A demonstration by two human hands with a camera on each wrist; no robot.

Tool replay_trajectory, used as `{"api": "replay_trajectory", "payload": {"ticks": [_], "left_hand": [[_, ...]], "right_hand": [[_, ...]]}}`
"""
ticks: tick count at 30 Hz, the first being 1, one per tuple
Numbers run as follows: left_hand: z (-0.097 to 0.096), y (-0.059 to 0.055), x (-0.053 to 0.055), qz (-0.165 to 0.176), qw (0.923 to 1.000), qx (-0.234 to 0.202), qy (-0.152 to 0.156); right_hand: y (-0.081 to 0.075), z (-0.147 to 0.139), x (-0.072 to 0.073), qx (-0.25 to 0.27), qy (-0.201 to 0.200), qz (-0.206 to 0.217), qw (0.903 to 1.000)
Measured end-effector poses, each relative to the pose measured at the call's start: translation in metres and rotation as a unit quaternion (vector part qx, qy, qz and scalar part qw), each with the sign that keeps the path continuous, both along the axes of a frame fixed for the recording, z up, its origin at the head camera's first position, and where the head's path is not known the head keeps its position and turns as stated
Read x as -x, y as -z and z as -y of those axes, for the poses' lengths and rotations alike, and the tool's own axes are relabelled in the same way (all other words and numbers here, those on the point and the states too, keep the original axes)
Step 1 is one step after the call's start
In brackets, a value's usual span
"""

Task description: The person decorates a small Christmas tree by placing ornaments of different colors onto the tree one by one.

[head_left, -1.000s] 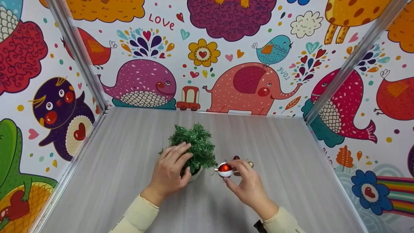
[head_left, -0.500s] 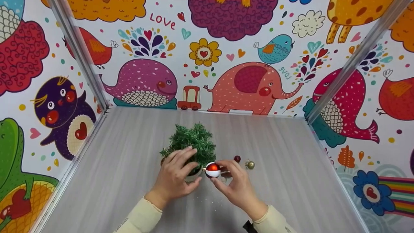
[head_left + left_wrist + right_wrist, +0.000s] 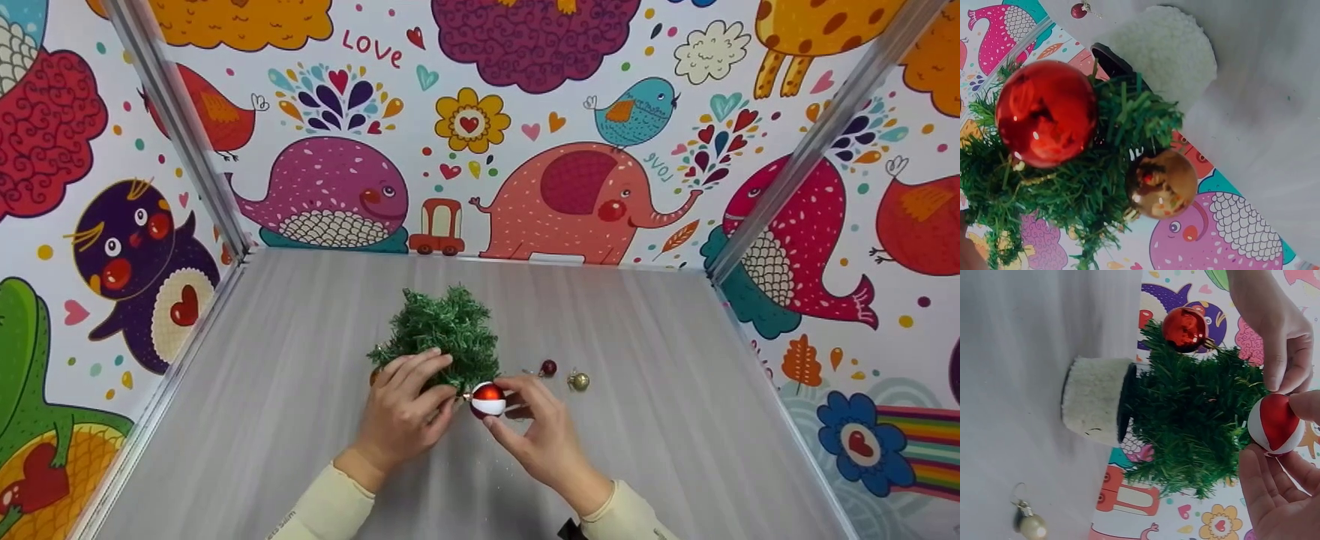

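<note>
My right hand [image 3: 544,427] holds a red-and-white Christmas bauble [image 3: 488,399] between thumb and fingers, its gold cap pointing left. My left hand [image 3: 405,420] is right at that cap, thumb and forefinger brought together where the hanging loop would be; the loop itself is hidden. Just beyond both hands stands a small green artificial Christmas tree [image 3: 446,322]. In the right wrist view its fuzzy white pot [image 3: 1095,399] shows, and the bauble overlaps the treetop. A shiny red bauble [image 3: 1047,115] and a gold bauble [image 3: 1163,184] hang on the branches in the left wrist view.
A small dark red bauble [image 3: 549,367] and a small gold bauble [image 3: 578,381] lie on the grey table [image 3: 637,315], right of the tree. Cartoon-printed walls with metal corner posts [image 3: 780,150] enclose the table at the back and sides.
My right hand has carried the red-and-white bauble left toward the tree. My left hand has drawn back slightly from the branches, and its thumb and forefinger have closed together by the bauble's cap.
</note>
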State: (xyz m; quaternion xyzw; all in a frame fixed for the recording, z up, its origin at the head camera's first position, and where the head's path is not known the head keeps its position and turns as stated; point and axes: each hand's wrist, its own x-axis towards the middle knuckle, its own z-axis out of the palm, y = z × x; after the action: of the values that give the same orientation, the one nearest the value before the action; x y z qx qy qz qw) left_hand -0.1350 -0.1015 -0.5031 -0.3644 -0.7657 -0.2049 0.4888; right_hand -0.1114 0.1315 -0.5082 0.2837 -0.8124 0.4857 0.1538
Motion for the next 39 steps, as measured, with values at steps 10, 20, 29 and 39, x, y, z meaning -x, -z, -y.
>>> {"api": "replay_trajectory", "payload": {"ticks": [10,20,29,39], "left_hand": [[0.002,-0.005,0.001,0.017,0.9994,-0.029,-0.009],[0.000,-0.004,0.002,0.044,0.9986,-0.026,-0.015],[-0.001,-0.004,0.000,0.064,0.9972,-0.034,-0.016],[-0.003,-0.005,-0.002,0.072,0.9969,-0.031,-0.008]], "right_hand": [[0.021,0.009,-0.002,-0.055,0.005,0.007,0.9984],[0.017,0.015,0.000,-0.076,0.034,-0.011,0.9965],[0.008,0.034,0.010,-0.047,0.051,-0.121,0.9903],[0.006,0.044,0.012,-0.020,0.061,-0.148,0.9869]]}}
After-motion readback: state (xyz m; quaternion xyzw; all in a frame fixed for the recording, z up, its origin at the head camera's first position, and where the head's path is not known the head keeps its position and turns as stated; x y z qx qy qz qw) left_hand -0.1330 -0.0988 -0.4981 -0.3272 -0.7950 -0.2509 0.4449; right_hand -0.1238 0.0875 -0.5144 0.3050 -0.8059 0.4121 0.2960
